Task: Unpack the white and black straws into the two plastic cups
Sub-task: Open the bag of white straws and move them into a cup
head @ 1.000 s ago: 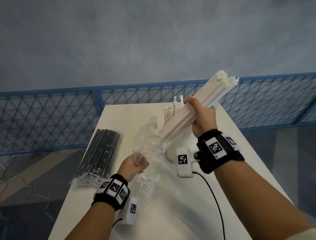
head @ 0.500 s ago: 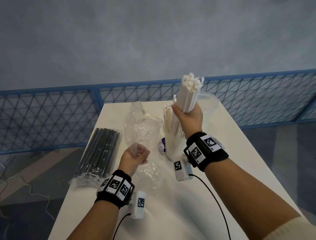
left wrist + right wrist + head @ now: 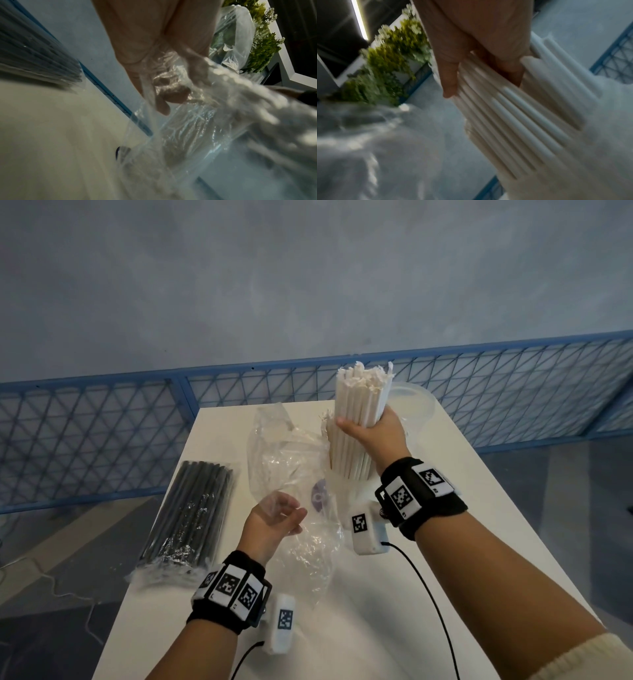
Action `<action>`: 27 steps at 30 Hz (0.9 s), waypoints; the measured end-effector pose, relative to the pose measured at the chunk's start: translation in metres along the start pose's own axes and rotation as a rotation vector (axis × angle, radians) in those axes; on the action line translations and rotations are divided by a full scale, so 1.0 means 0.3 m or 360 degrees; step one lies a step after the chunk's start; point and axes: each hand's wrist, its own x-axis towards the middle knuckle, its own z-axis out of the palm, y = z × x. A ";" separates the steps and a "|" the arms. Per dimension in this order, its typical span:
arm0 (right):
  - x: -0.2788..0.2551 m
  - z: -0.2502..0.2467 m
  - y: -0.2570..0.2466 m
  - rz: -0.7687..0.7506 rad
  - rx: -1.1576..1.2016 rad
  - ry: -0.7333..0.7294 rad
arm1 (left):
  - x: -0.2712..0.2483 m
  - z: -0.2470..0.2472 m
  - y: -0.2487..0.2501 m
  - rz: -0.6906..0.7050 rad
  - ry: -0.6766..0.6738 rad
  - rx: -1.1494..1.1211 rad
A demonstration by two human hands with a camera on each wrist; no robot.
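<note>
My right hand [image 3: 368,428] grips a thick bundle of white straws [image 3: 356,402] and holds it upright; the lower ends reach into a plastic cup [image 3: 346,496] that holds other white straws. In the right wrist view the fingers [image 3: 450,81] wrap the white straws [image 3: 513,121]. Low at centre, my left hand [image 3: 282,517] pinches the empty clear bag [image 3: 284,460]; its curled fingers [image 3: 171,93] show through the clear bag [image 3: 188,128]. The wrapped pack of black straws [image 3: 193,511] lies on the table's left side. A second clear cup [image 3: 418,409] stands behind my right hand.
The white table [image 3: 462,542] is narrow, with its edges close on both sides. A blue mesh fence [image 3: 102,440] runs behind it. A cable [image 3: 431,594] trails from the right wrist camera across the tabletop. A black pack end [image 3: 34,54] shows at upper left in the left wrist view.
The right hand swung the white straws from a slant to upright and lowered them toward the cup. The bag slid off and stays in my left hand, which barely moved.
</note>
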 end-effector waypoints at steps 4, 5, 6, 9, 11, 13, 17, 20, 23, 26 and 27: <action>-0.016 0.001 -0.050 -0.0284 -0.0101 0.0131 | -0.004 -0.011 -0.038 -0.0064 0.0079 -0.0005; -0.026 0.005 -0.051 -0.0312 -0.0212 0.0090 | -0.006 -0.008 -0.043 -0.0075 0.0088 -0.0015; -0.033 0.008 -0.047 -0.0311 -0.0295 0.0042 | -0.008 -0.002 -0.047 -0.0084 0.0087 -0.0028; -0.039 0.003 -0.024 -0.0297 -0.0406 -0.0047 | -0.019 0.009 -0.049 -0.0073 0.0051 -0.0047; -0.055 -0.015 -0.019 -0.0318 -0.0400 -0.0054 | -0.025 0.005 -0.044 -0.0056 0.0051 -0.0061; -0.100 -0.047 -0.009 -0.0439 -0.0314 0.0095 | -0.029 -0.007 -0.035 -0.0048 0.0072 -0.0107; -0.245 -0.117 0.044 -0.0852 -0.0073 0.0495 | -0.052 -0.018 -0.041 -0.0011 0.0121 -0.0303; -0.323 -0.130 0.148 -0.0582 -0.0014 0.0337 | -0.071 0.000 -0.038 0.0016 0.0168 -0.0400; -0.373 -0.138 0.260 0.0337 -0.0263 -0.0154 | -0.090 0.033 -0.040 0.0015 0.0163 -0.0405; -0.420 -0.136 0.315 0.1060 -0.0007 -0.0597 | -0.113 0.074 -0.058 -0.0038 0.0134 -0.0399; -0.430 -0.129 0.321 0.1133 0.0152 -0.0634 | -0.119 0.087 -0.066 -0.0059 0.0103 -0.0383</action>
